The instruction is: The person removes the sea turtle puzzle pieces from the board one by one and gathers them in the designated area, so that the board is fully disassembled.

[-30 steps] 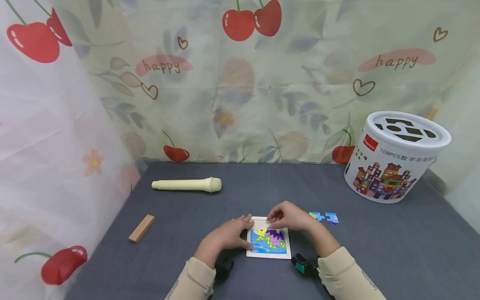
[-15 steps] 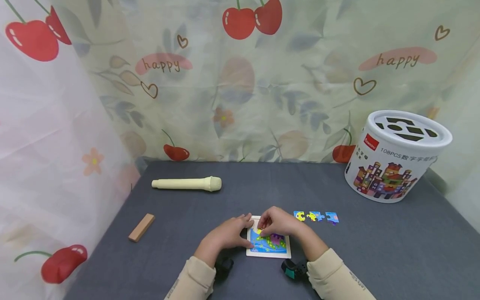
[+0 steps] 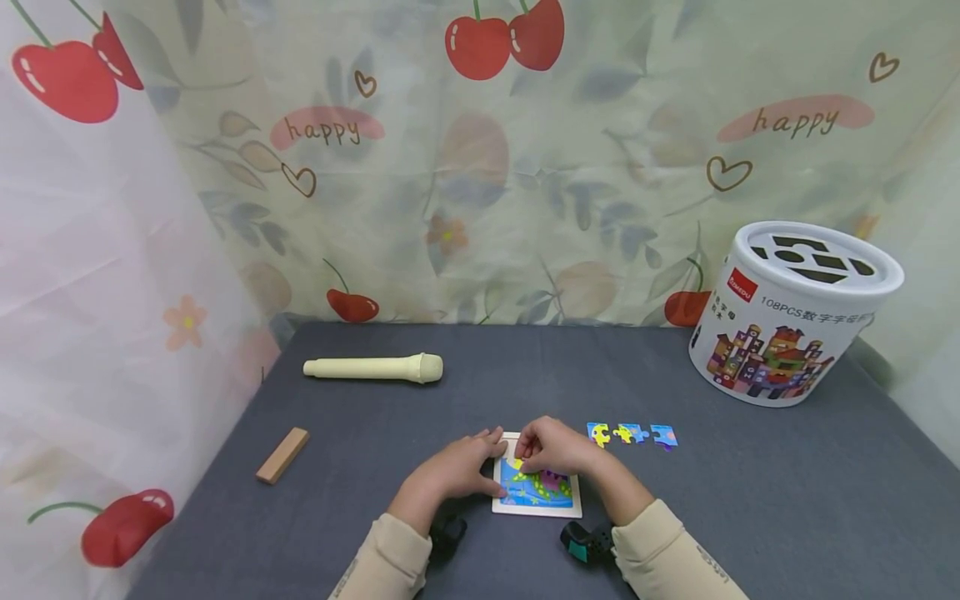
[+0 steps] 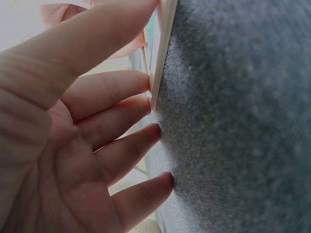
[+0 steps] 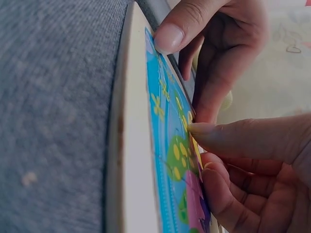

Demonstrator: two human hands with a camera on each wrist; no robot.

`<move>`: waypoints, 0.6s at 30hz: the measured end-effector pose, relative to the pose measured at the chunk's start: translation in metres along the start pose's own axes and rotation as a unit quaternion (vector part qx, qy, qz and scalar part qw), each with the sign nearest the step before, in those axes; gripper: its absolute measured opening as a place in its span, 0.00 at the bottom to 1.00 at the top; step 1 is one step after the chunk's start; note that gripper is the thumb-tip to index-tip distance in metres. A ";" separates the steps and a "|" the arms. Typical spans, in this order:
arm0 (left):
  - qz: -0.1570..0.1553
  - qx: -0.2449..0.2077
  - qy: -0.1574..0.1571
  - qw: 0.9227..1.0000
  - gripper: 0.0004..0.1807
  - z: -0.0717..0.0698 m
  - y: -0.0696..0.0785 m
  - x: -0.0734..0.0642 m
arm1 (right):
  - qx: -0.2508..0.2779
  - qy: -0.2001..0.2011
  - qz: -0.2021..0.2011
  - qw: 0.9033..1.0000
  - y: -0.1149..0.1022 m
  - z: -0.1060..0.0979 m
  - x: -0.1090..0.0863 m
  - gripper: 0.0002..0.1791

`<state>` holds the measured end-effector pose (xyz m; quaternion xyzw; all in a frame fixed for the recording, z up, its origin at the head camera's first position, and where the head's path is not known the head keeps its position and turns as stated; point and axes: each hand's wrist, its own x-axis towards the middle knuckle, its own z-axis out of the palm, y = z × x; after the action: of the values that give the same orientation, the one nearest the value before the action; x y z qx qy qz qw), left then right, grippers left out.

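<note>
A jigsaw puzzle (image 3: 536, 498) in a pale wooden frame lies on the dark cloth, with a colourful sea picture partly filled in. My left hand (image 3: 457, 471) rests along its left side, fingers mostly straight at the edge and thumb (image 5: 170, 39) pressing near a corner. Over the upper part of the puzzle, my right hand (image 3: 558, 446) pinches a yellow puzzle piece (image 3: 519, 463) between thumb and curled fingers, close against the board. Much of that piece is hidden by the fingertips. Loose puzzle pieces (image 3: 664, 435) in blue and yellow lie in a row beyond the right hand.
A cream toy microphone (image 3: 372, 368) lies at the back left, and a wooden block (image 3: 282, 456) sits nearer the left edge. At the back right stands a white printed bucket (image 3: 787, 317) with a slotted lid. Patterned curtains (image 3: 480, 208) enclose the table.
My right hand has moved left and slightly down over the puzzle, then stayed there. A yellow-blue loose piece behind it has come into sight. The left hand has held its place.
</note>
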<state>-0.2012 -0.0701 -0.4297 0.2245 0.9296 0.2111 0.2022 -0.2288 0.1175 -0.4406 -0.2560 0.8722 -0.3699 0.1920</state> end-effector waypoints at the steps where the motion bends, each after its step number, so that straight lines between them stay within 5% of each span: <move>1: 0.000 0.001 0.000 1.000 0.38 0.000 0.000 0.000 | 0.000 0.000 0.000 1.000 0.000 0.000 0.000 0.03; 18: -0.003 -0.003 -0.005 1.000 0.38 0.000 -0.001 0.001 | 0.028 -0.007 -0.004 1.000 0.004 -0.001 -0.001 0.03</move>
<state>-0.2023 -0.0703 -0.4306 0.2223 0.9287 0.2119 0.2079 -0.2296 0.1216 -0.4431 -0.2567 0.8591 -0.3934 0.2032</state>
